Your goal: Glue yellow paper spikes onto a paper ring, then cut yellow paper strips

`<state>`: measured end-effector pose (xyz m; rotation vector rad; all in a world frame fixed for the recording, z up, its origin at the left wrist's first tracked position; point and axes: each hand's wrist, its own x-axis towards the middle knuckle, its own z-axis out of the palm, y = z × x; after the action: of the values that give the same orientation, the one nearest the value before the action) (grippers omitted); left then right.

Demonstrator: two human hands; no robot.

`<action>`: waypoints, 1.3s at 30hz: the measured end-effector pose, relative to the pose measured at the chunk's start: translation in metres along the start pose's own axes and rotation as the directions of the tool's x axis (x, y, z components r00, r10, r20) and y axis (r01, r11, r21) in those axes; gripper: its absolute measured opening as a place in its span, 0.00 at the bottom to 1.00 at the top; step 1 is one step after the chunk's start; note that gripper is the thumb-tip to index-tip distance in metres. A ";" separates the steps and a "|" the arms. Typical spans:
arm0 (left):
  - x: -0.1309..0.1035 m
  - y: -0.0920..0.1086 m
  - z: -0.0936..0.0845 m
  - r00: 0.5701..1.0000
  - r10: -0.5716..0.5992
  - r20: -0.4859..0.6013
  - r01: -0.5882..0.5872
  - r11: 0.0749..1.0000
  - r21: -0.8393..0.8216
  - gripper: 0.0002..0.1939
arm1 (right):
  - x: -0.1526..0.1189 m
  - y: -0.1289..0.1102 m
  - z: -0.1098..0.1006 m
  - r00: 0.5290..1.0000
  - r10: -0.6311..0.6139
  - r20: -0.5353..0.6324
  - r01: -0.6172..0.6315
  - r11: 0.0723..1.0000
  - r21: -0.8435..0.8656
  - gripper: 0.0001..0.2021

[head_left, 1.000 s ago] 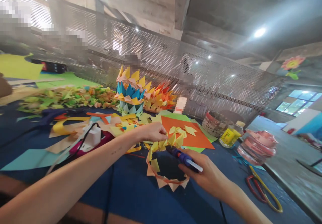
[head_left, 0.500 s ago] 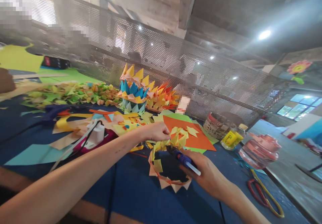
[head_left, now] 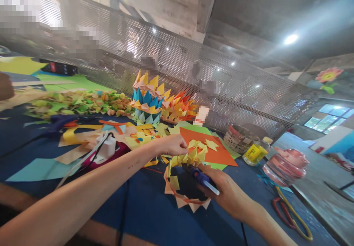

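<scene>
My left hand (head_left: 173,144) is closed, fingers pinched at the far rim of a paper crown (head_left: 193,204). This ring of folded points is yellow at the back and peach with an orange band in front. Its near side rests on the blue table. My right hand (head_left: 225,189) grips a dark blue hot glue gun (head_left: 199,176), a clear glue stick jutting from its rear. The nozzle is just inside the far rim, near the yellow points; whether it touches them I cannot tell. Behind the crown, loose yellow folded pieces lie on an orange sheet (head_left: 225,154).
Finished paper crowns (head_left: 148,100) are stacked at the back beside a heap of folded paper (head_left: 83,104). A power strip (head_left: 118,151) with cables and another glue gun (head_left: 59,122) lie left. Right are a yellow-labelled bottle (head_left: 254,152), a pink bottle (head_left: 287,165) and scissors (head_left: 286,209).
The glue gun's nozzle has shifted slightly down, away from the far rim. My left hand has hardly moved. The yellow sheet at the far left has dropped lower.
</scene>
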<state>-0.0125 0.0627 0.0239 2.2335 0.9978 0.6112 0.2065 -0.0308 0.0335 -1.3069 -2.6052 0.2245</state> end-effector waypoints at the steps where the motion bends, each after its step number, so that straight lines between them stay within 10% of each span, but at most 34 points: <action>1: 0.000 0.000 0.000 1.000 0.001 -0.001 -0.001 1.000 -0.004 0.15 | -0.001 0.001 -0.001 1.000 0.000 -0.003 0.000 1.000 0.008 0.09; 27: -0.002 0.003 0.000 1.000 -0.006 0.002 0.007 0.999 -0.033 0.14 | -0.013 -0.001 -0.012 0.999 -0.052 -0.003 0.052 0.999 -0.006 0.09; 39: -0.004 0.008 -0.001 0.999 -0.039 -0.001 0.039 0.999 -0.004 0.16 | -0.098 0.117 -0.029 0.904 0.379 -0.196 -0.418 0.877 -0.236 0.08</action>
<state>-0.0115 0.0553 0.0297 2.2053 1.0379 0.5966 0.3610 -0.0396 0.0220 -1.8782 -2.2768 -0.1708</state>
